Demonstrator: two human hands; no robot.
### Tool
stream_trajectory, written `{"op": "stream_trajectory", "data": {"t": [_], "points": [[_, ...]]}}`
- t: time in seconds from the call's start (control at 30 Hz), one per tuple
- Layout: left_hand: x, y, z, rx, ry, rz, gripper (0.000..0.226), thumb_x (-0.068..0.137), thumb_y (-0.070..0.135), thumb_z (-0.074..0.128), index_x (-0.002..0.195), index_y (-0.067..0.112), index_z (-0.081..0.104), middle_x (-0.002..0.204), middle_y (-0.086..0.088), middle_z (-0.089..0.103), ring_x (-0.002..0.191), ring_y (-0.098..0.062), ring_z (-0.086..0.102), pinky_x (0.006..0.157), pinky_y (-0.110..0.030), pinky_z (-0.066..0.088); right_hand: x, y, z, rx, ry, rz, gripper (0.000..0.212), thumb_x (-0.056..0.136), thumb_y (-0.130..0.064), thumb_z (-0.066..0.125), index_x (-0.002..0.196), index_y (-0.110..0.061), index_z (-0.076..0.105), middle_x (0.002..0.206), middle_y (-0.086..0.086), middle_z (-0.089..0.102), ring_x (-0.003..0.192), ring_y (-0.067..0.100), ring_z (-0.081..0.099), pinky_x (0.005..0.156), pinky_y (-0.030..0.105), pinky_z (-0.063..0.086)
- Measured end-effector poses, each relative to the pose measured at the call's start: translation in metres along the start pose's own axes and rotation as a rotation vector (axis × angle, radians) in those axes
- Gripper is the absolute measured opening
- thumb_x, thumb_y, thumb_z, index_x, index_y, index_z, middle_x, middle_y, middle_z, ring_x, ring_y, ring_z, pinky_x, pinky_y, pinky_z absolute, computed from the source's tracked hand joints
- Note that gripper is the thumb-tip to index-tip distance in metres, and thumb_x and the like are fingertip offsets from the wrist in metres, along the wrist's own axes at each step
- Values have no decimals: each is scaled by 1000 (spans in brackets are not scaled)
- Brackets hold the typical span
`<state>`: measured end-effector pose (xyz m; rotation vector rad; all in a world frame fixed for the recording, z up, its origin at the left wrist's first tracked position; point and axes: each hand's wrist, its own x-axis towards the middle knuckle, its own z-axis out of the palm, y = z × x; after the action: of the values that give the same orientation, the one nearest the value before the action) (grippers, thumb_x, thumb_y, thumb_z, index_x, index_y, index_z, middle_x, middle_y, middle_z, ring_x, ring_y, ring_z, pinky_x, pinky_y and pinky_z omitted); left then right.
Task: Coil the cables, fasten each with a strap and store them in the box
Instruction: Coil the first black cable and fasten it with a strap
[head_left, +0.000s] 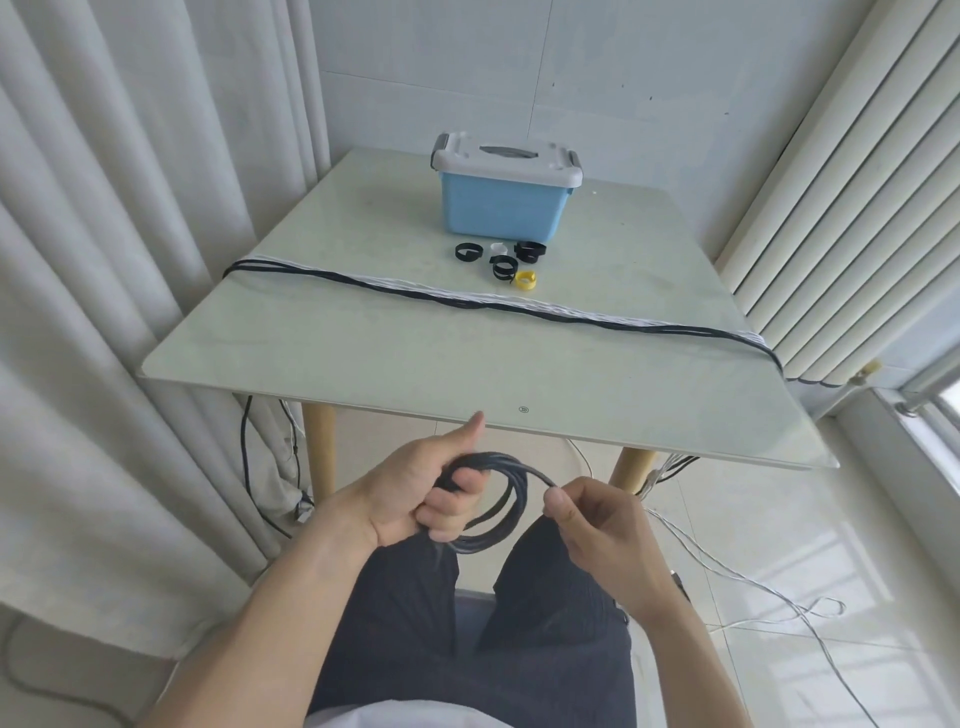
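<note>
Below the table's near edge, over my lap, my left hand (426, 491) grips a black cable coil (501, 512) of several loops, thumb raised. My right hand (597, 519) pinches the coil's right side between thumb and fingers. On the table, several black and white cables (519, 306) lie stretched across from left edge to right edge and hang off both sides. Several rolled straps sit behind them: black ones (468, 252), a white one (498, 248) and a yellow one (524, 279). The blue box (504, 208) with its grey lid closed stands at the table's far side.
The pale glass table (363, 353) has wooden legs. Curtains hang to the left, a radiator (831, 208) stands to the right. White cables (753, 587) trail over the tiled floor on the right; black cables (247, 457) hang at the left leg.
</note>
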<state>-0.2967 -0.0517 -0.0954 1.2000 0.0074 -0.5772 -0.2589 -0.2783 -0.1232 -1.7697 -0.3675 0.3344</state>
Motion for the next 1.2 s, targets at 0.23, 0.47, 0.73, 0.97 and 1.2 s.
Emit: {"op": "stream_trajectory", "data": {"t": [0.23, 0.47, 0.73, 0.97, 1.2], "points": [[8, -7, 5, -335, -149, 82, 37, 88, 45, 66, 69, 22, 44, 47, 11, 30, 42, -9, 22, 46, -23, 29, -6, -15, 30, 130, -99, 91, 38, 106, -39, 30, 104, -28, 67, 50, -14, 58, 43, 17, 36, 47, 26, 31], [16, -8, 13, -336, 242, 92, 34, 94, 42, 55, 82, 10, 59, 55, 5, 29, 43, -11, 26, 46, -25, 31, 2, -7, 32, 266, 4, 147, 51, 100, -49, 42, 86, -5, 64, 81, 4, 67, 61, 24, 39, 59, 33, 31], [13, -11, 16, -458, 199, 34, 32, 94, 36, 55, 86, 5, 57, 61, 2, 32, 48, -13, 33, 52, -27, 37, 5, -8, 27, 611, -59, 238, 49, 99, -46, 51, 87, -2, 70, 85, 22, 67, 92, 35, 60, 88, 52, 41], [8, -13, 13, -361, 93, 99, 32, 97, 24, 49, 91, -1, 70, 72, -6, 52, 65, -22, 52, 71, -34, 47, 7, -22, 26, 836, -6, 246, 20, 98, -30, 52, 95, -13, 63, 61, -3, 23, 47, 11, 23, 53, 27, 24], [17, -11, 29, -357, 94, 112, 36, 93, 30, 46, 83, 0, 63, 58, -1, 35, 53, -18, 32, 60, -31, 38, 9, -29, 39, 836, 222, 261, 36, 101, -22, 51, 65, -17, 57, 54, -5, 15, 45, 11, 12, 49, 29, 12]]}}
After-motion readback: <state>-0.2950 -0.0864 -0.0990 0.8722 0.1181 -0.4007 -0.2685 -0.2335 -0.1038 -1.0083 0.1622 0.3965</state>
